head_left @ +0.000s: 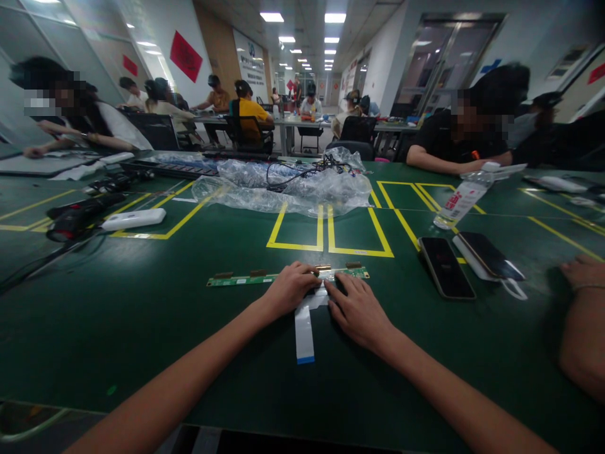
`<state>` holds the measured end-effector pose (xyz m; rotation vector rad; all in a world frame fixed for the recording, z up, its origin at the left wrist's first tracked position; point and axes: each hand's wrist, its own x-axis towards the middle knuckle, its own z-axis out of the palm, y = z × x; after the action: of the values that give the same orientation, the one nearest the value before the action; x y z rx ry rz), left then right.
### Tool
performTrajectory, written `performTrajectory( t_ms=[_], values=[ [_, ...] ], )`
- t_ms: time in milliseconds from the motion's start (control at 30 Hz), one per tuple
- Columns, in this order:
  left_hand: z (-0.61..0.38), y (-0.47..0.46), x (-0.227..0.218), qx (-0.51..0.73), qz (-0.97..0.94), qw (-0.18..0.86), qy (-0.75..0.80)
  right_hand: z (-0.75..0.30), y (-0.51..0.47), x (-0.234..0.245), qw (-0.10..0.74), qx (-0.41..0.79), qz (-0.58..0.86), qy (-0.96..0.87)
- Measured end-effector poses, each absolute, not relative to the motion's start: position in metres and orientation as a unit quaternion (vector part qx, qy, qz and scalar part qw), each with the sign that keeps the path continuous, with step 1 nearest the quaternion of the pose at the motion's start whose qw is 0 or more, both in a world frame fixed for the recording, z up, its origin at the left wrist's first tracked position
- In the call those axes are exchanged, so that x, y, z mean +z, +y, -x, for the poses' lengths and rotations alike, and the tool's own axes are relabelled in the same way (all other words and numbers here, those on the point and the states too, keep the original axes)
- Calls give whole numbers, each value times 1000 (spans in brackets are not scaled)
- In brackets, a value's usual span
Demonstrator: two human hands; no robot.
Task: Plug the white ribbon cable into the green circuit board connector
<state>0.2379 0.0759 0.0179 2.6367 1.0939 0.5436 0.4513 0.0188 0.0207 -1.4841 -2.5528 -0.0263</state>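
A long, narrow green circuit board (243, 281) lies crosswise on the green table. A white flat ribbon cable (305, 334) with a blue end runs from the middle of the board toward me, bent partway. My left hand (290, 290) is closed at the cable's upper end, its bunched fingertips over the board's edge; the exact pinch is hidden. Opposite it, my right hand (359, 309) has its fingers apart, with fingertips touching the cable and the board near the join. The connector itself is covered by my fingers.
Behind the board, clear plastic wrap (293, 189) lies under black cables (312, 170). To the right are a phone (447, 268), a second phone (489, 255) and a plastic bottle (466, 195). A white device (135, 219) lies left. Another person's arm (583, 315) rests at far right.
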Motion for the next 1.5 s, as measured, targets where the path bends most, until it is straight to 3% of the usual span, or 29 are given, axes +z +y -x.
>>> performTrajectory(
  t_ms=[1100, 1333, 1500],
  values=[
    [-237, 67, 25, 170, -905, 96, 379, -464, 24, 25, 138, 34, 475, -869],
    [-234, 50, 33, 96, -915, 75, 384, -474, 27, 25, 223, 70, 468, -852],
    [-206, 30, 28, 67, -894, 55, 439, -478, 24, 31, 240, 83, 462, -850]
  ],
)
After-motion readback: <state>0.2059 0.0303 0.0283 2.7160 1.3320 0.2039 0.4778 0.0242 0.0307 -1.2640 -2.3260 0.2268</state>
